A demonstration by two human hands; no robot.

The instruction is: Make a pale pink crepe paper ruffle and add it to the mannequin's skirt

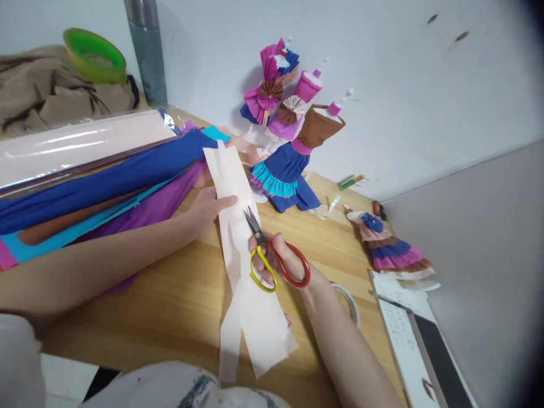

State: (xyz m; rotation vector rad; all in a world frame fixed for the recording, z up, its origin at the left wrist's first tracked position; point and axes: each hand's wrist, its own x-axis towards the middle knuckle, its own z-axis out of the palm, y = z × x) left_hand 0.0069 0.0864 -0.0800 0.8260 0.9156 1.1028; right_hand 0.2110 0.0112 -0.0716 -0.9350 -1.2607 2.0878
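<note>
A long pale paper strip (263, 323) runs over the wooden table toward my lap, with a narrower strip (232, 340) hanging beside it. My left hand (208, 208) pinches the paper's left edge near the upper part, thumb lying on top. My right hand (272, 258) holds scissors with one red and one yellow handle (258, 235). Their dark blades are slightly parted and point up and left over the paper. Some of the right fingers are hidden behind the handles.
Coloured crepe paper (170, 161) lies at the left under a plastic-wrapped roll. Paper dresses (280, 164) stand at the back, another (391, 249) lies right. A bottle (148, 56), green tape roll (96, 56), white tape roll (351, 303) and white board (399, 334) are around.
</note>
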